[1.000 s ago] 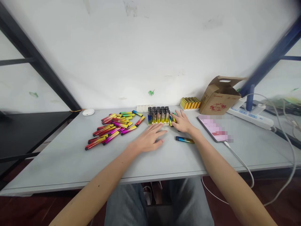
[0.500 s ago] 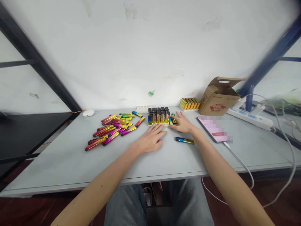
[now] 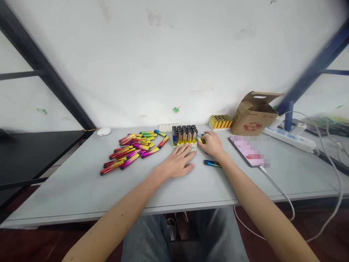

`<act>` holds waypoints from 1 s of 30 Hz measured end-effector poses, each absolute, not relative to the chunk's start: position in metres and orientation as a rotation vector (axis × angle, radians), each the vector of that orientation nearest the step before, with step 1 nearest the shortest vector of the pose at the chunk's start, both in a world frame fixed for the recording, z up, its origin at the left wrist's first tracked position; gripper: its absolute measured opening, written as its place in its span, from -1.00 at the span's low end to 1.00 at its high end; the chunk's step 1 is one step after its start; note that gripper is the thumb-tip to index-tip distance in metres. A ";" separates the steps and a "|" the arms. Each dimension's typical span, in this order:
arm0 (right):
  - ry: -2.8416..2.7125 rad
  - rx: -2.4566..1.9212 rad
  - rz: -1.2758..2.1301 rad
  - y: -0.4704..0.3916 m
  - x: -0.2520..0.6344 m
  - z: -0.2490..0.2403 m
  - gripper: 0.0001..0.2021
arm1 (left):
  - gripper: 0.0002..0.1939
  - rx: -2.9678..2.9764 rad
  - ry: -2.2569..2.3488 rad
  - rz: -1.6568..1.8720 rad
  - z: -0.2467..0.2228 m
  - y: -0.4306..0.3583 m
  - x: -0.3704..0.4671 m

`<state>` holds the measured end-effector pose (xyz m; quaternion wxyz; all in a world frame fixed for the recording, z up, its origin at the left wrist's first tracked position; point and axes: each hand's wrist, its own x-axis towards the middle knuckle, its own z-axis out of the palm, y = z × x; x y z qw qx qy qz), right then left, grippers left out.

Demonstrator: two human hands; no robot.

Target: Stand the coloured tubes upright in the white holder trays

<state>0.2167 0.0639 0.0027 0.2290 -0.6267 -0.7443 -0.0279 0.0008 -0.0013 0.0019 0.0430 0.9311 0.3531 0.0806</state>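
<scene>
Upright lighters (image 3: 184,135) with black tops stand in rows in a white tray (image 3: 193,145) at the table's middle. My left hand (image 3: 178,162) lies with its fingers spread, the fingertips at the tray's front edge. Right of the tray, my right hand (image 3: 212,145) has its fingers curled over a small group of lighters. One blue-yellow lighter (image 3: 199,138) shows at its fingertips; the hand hides most of the others. A blue lighter (image 3: 212,163) lies in front of the right hand, partly covered by the forearm.
A pile of shiny red, yellow and purple lighters (image 3: 135,147) lies at left. Behind stand an empty-holed white tray (image 3: 167,127) and a block of yellow cylinders (image 3: 220,122). At right are a cardboard box (image 3: 249,118), a phone (image 3: 242,149) on a cable and a power strip (image 3: 293,139).
My right hand has drawn its stretched fingers in and curled them over the lighters beside the tray. The left hand stays by the tray's front. The view has shifted slightly.
</scene>
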 end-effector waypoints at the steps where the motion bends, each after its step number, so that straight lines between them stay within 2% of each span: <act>1: -2.036 -1.732 -0.086 0.063 0.215 0.003 -0.73 | -0.36 2.843 1.074 0.265 0.001 -0.001 0.000; 5: -1.922 -1.753 -0.061 0.063 0.214 0.003 -0.79 | -0.36 2.819 1.043 0.343 -0.001 0.000 -0.003; 11: -1.511 -1.673 0.193 0.068 0.219 0.006 -0.74 | -0.36 2.765 1.024 0.331 0.003 0.003 -0.009; 14: -1.231 -1.479 0.461 0.072 0.221 0.010 -0.77 | -0.36 2.744 1.021 0.328 0.005 0.005 -0.012; 18: -0.718 -1.124 1.000 0.076 0.225 0.018 -0.90 | -0.39 2.738 1.007 0.377 0.005 0.006 -0.014; 21: -0.463 -0.967 1.259 0.075 0.228 0.022 -0.93 | -0.49 2.710 1.007 0.518 0.008 0.003 -0.012; 25: -0.438 -0.908 1.437 0.073 0.229 0.026 -0.90 | -0.77 2.553 0.866 0.824 0.041 -0.026 -0.011; 30: -0.430 -0.914 1.556 0.070 0.222 0.030 -0.82 | -0.84 2.327 0.650 1.153 0.122 -0.116 -0.011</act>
